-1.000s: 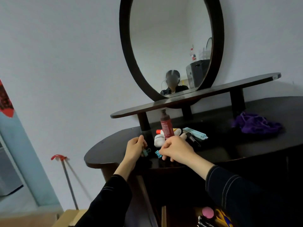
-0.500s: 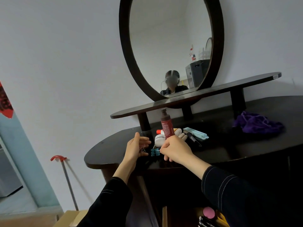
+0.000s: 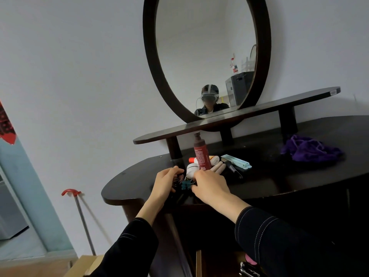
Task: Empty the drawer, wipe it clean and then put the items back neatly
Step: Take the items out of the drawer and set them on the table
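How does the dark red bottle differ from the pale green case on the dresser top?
The dark red bottle stands upright; the pale green case lies flat. The bottle is round with a narrow cap; the case is long and slim. Both sit on the dresser top.

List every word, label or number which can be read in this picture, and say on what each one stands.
"MAKE", and under it "ENSE" with its start hidden: low on the red bottle.
Small print at the top of that label: too small to read.
Dark marks on the red hanging at the left edge: too blurred.
Sticker on the end of the shelf: unreadable.
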The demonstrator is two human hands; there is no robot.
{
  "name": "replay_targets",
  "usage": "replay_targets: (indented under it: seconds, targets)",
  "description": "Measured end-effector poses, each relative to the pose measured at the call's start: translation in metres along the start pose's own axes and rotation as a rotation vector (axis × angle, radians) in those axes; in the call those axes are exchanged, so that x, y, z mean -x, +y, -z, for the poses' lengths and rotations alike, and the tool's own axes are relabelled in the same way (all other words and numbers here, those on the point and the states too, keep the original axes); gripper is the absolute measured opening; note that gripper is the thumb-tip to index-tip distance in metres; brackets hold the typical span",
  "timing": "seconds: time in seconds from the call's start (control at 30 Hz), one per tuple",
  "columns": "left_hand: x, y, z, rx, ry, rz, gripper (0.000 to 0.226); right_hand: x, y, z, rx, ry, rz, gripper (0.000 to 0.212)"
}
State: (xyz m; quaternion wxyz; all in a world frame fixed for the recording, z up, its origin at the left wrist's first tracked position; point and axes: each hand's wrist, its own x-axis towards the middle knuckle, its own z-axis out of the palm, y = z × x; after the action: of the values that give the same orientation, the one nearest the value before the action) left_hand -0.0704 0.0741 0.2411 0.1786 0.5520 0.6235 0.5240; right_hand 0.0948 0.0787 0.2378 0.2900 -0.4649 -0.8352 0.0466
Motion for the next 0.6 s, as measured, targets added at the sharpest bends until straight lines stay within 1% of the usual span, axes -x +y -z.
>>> replay_targets:
  seconds: [0.13,0.2,0.4,0.6]
  targets:
    - [0.005,0.002,-0.003,-0.116,-0.138,-0.063,0.030,-0.002,-0.001,-0.003,0.022,0.001,0.020,0.030]
    - [0.005,0.002,-0.005,-0.135,-0.177,-0.081,0.031,-0.002,-0.001,-0.003,0.027,-0.003,0.015,0.032]
    - [0.012,0.001,0.001,-0.098,-0.152,-0.105,0.033,-0.002,0.002,-0.002,-0.046,0.005,-0.010,0.024]
    - [0.030,0.005,0.004,-0.060,-0.040,-0.058,0.039,0.006,0.011,0.003,-0.138,0.014,-0.057,0.024]
